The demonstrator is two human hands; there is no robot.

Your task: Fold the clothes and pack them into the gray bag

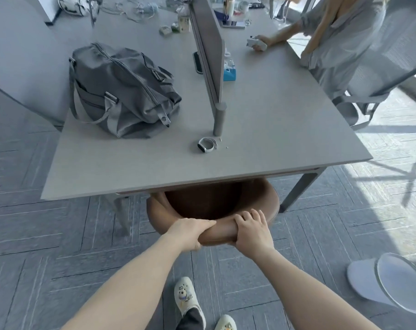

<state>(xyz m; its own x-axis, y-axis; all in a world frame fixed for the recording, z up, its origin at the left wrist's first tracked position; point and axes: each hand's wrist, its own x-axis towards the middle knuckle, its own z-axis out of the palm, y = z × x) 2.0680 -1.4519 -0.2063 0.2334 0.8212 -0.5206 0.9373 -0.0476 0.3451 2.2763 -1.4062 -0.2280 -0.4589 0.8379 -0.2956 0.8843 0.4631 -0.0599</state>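
Left hand: the left hand (190, 231) is gripping the near rim of the brown padded round-backed chair (214, 210), fingers curling over the top edge and thumb underneath.
Right hand: the right hand (251, 231) is holding the same rim just beside the left, fingers wrapping over the padded edge; neither of the hands is carrying any clothing.
Chair: it is sitting tucked partly under the near edge of the pale grey bench (285, 129), its seat lying in shadow.
Gray bag: the soft gray fabric duffel bag with webbing straps (123, 91) is resting on the bench's left part, well apart from the hands, slumping on one side; its top zip is appearing closed, though I cannot tell for certain.
Clothes: none are showing anywhere in this view.
Handling judgement: the bag is looking light and limp, so it will likely sag and collapse when lifted; the looped webbing handles at its near side are seeming the firmest place to take hold, and the zip pull near the front end will probably need one hand bracing the cloth while the other draws it.
Other things: a white wrist band with a dark face (207, 145) is lying near the grey upright divider panel (208, 53); another person (340, 39) is leaning on the far right of the bench.
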